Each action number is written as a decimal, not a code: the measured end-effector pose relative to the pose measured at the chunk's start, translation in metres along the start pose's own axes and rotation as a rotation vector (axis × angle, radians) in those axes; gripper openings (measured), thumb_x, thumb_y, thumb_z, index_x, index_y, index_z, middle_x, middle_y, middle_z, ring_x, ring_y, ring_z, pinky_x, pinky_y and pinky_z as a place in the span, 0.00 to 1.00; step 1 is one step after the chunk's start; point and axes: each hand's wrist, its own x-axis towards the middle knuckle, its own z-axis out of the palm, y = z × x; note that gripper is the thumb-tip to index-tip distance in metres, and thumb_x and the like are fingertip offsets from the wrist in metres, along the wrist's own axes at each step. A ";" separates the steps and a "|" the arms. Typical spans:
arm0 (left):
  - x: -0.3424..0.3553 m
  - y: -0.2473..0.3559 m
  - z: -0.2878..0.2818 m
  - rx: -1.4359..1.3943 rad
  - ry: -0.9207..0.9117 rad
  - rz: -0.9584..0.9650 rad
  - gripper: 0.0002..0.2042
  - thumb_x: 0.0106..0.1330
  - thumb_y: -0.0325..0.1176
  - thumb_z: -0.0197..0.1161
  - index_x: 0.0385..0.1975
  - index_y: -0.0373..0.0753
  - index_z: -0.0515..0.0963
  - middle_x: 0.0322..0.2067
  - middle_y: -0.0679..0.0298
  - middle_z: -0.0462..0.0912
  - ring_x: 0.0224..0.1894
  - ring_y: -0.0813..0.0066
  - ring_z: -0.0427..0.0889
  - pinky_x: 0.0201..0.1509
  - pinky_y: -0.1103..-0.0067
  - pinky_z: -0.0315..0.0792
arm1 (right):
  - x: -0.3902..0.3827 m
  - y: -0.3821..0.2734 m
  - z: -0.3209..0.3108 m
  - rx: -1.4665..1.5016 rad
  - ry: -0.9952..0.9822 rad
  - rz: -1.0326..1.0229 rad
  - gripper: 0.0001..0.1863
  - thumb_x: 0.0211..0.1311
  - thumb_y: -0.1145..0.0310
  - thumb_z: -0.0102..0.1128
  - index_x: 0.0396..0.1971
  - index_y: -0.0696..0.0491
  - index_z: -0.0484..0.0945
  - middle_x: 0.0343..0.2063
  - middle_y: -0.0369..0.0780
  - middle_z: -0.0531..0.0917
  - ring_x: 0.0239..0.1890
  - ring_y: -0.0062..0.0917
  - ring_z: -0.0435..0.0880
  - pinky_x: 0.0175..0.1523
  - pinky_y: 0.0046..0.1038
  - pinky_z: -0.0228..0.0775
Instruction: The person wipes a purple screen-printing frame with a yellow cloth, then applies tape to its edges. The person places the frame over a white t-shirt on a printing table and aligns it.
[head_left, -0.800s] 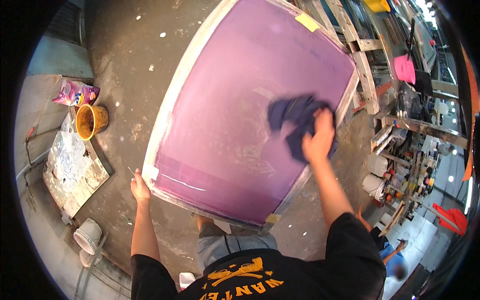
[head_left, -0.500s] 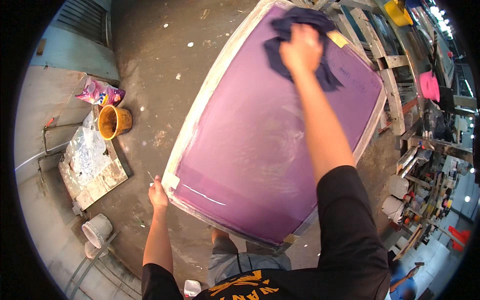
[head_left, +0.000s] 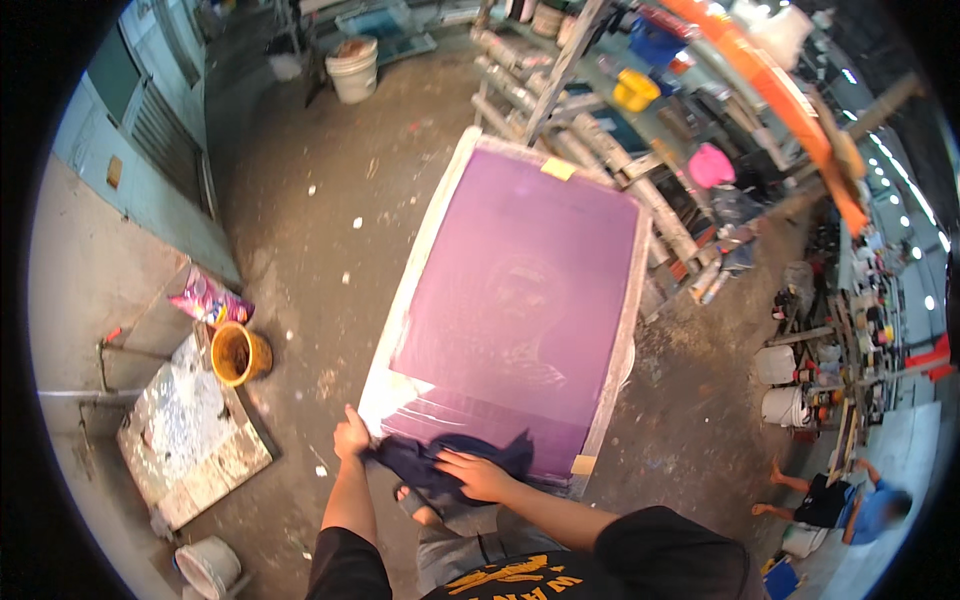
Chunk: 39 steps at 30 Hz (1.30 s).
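Observation:
A large screen-printing frame [head_left: 535, 240] is tilted in front of me, with purple mesh inside a whitish border. Faint figure-like marks show on the mesh, and yellowish tape sits on its far and near edges. My left hand [head_left: 352, 436] is closed around the near left corner of the frame. Bunched under my right hand [head_left: 478, 476] is a dark navy cloth [head_left: 425, 462], held against the near edge of the mesh. The cloth's left end reaches close to my left hand. Glare whitens the near left part of the mesh.
An orange bucket [head_left: 240, 354], a pink bag [head_left: 208, 300] and a stained board [head_left: 205, 435] lie left. A white bucket [head_left: 352, 72] stands far off. Wooden racks [head_left: 630, 180] are beyond the frame's right side. A seated person [head_left: 875, 510] is at the right.
My right hand and the cloth have come from the frame's far end down to its near edge. My left hand still grips the corner. The view now takes in more of the far floor.

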 end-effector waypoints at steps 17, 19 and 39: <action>-0.259 -0.015 -0.161 -1.397 -1.483 0.287 0.28 0.77 0.54 0.45 0.63 0.38 0.74 0.60 0.55 0.79 0.59 0.58 0.81 0.66 0.62 0.74 | 0.008 -0.252 -0.068 0.443 0.951 0.186 0.29 0.67 0.65 0.68 0.63 0.60 0.71 0.54 0.43 0.81 0.57 0.29 0.80 0.64 0.31 0.71; -0.273 -0.012 -0.192 -1.373 -1.330 0.424 0.26 0.77 0.52 0.46 0.63 0.38 0.74 0.61 0.54 0.79 0.60 0.57 0.81 0.67 0.61 0.74 | -0.009 -0.266 -0.087 0.448 1.015 0.273 0.45 0.59 0.57 0.76 0.71 0.58 0.61 0.60 0.46 0.76 0.64 0.31 0.74 0.69 0.33 0.64; -0.304 0.086 -0.108 -0.577 -0.116 1.299 0.17 0.73 0.38 0.53 0.53 0.31 0.74 0.44 0.46 0.84 0.46 0.52 0.84 0.53 0.65 0.76 | -0.034 -0.240 -0.124 1.247 0.775 0.061 0.35 0.69 0.56 0.67 0.68 0.58 0.65 0.63 0.39 0.73 0.65 0.18 0.70 0.69 0.28 0.64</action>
